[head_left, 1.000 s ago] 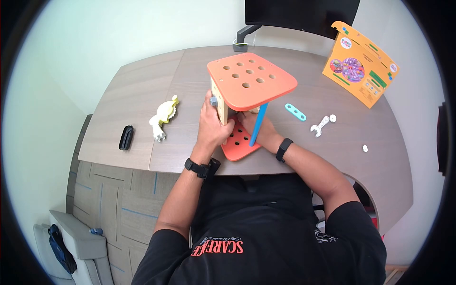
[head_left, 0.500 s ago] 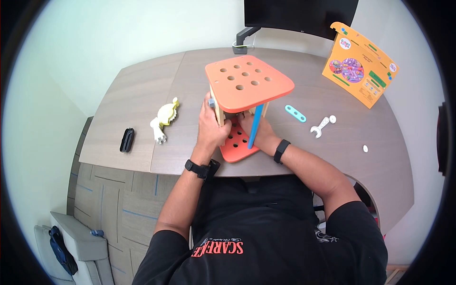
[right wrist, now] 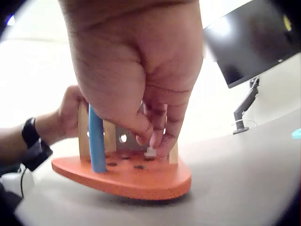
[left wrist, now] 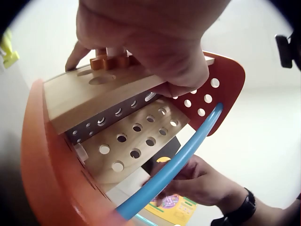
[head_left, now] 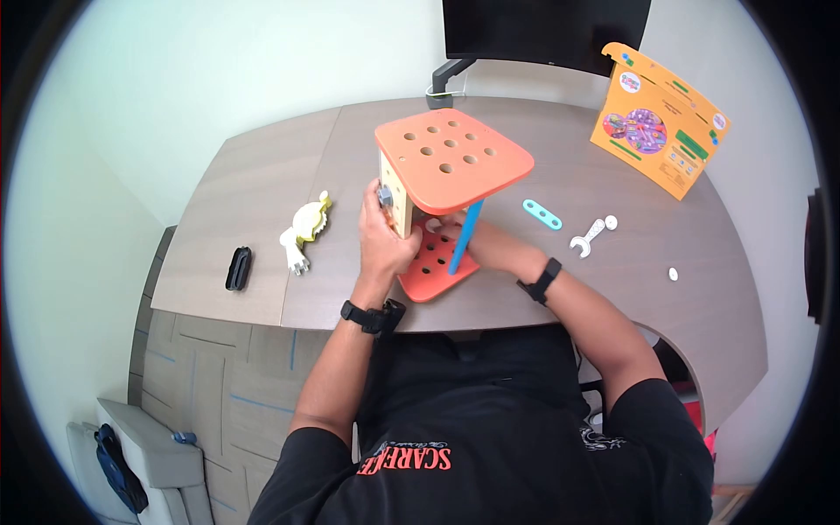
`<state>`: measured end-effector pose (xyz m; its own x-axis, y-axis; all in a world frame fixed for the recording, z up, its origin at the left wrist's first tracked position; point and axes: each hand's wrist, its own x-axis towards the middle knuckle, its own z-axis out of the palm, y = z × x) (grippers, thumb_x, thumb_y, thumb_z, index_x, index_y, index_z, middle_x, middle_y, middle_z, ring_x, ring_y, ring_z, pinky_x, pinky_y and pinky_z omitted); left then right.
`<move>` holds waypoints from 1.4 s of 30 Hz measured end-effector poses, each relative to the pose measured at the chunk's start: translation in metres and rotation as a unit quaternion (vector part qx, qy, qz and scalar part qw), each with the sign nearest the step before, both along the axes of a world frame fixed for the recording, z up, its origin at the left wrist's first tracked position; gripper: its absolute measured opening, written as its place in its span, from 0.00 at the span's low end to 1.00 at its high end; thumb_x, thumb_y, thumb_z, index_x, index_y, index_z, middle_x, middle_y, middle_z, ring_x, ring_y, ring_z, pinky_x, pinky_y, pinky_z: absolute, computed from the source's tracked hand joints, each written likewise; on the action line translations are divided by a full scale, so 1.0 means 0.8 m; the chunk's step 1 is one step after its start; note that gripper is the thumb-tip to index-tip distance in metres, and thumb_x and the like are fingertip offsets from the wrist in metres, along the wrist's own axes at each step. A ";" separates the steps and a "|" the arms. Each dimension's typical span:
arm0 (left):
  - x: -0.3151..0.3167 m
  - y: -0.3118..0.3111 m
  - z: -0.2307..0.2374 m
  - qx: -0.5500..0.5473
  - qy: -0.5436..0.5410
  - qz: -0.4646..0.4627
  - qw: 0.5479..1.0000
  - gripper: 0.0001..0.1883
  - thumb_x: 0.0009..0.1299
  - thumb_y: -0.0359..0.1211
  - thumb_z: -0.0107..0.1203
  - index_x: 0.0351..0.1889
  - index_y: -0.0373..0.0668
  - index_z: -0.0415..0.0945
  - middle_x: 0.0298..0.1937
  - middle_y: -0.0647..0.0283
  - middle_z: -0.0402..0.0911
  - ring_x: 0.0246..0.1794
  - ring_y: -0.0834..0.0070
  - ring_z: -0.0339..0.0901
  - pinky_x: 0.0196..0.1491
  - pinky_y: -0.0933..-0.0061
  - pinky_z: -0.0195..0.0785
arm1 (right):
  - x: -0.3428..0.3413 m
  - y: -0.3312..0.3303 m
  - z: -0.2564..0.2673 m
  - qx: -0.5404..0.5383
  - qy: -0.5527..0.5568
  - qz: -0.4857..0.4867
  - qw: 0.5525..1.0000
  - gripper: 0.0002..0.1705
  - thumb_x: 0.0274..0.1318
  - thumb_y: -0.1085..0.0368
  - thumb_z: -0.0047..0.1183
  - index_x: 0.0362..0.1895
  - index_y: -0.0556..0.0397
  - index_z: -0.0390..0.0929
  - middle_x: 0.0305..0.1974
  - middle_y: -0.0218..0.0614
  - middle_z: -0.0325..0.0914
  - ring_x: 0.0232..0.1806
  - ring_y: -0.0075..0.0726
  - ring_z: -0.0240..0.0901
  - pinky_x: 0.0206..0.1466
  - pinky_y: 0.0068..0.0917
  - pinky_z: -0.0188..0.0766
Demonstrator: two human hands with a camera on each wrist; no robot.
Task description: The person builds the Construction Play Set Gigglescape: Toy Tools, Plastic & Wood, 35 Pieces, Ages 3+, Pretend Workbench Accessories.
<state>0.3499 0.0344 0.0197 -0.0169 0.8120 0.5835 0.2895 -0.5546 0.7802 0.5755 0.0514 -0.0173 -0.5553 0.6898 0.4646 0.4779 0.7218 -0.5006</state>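
Note:
A toy stand with an orange holed top panel (head_left: 455, 157), an orange holed bottom panel (head_left: 420, 284), wooden side panels (left wrist: 136, 136) and a blue rod (head_left: 466, 236) stands at the desk's near edge. My left hand (head_left: 385, 249) grips its left wooden panel, thumb on the inner side. A grey bolt head (head_left: 385, 195) and an orange toothed piece (left wrist: 110, 62) show by those fingers. Between the two orange panels, my right hand (head_left: 490, 249) reaches in from the right behind the rod. Its fingertips pinch a small white piece (right wrist: 150, 152) close over the bottom panel.
Right of the stand lie a turquoise holed strip (head_left: 542, 214), a white toy wrench (head_left: 588, 238) and a small white piece (head_left: 673, 274). A yellow-and-white toy (head_left: 306, 227) and a black case (head_left: 238, 269) lie left. An orange box (head_left: 661, 122) and a monitor (head_left: 547, 35) stand behind.
My right hand has drawn back a little to the right, and a white piece now shows at its fingertips. The left hand keeps its grip on the wooden panel. The whole head view has shifted slightly.

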 end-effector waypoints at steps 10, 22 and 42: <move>-0.018 -0.012 0.052 0.230 0.231 0.130 0.936 0.47 0.53 0.36 0.73 0.72 0.36 0.64 0.59 0.46 0.74 0.58 0.46 0.72 0.63 0.47 0.64 | 0.085 -0.109 0.148 -0.463 0.459 0.026 0.758 0.37 0.75 0.40 0.52 0.74 0.50 0.62 0.65 0.46 0.75 0.54 0.44 0.83 0.52 0.47 0.86; -0.009 -0.059 0.066 0.124 0.297 0.061 0.945 0.61 0.39 0.34 0.84 0.76 0.47 0.64 0.62 0.51 0.69 0.64 0.49 0.67 0.68 0.46 0.62 | 0.091 -0.104 0.089 -0.459 0.543 0.005 0.703 0.44 0.74 0.67 0.59 0.83 0.45 0.46 0.67 0.41 0.75 0.62 0.36 0.81 0.61 0.39 0.82; 0.012 -0.083 0.064 0.154 0.372 -0.009 0.915 0.46 0.55 0.41 0.79 0.76 0.62 0.74 0.47 0.69 0.76 0.49 0.72 0.75 0.60 0.55 0.52 | 0.126 -0.087 0.057 -0.495 0.506 -0.093 0.700 0.23 0.76 0.50 0.57 0.65 0.47 0.74 0.59 0.37 0.76 0.54 0.31 0.79 0.56 0.35 0.84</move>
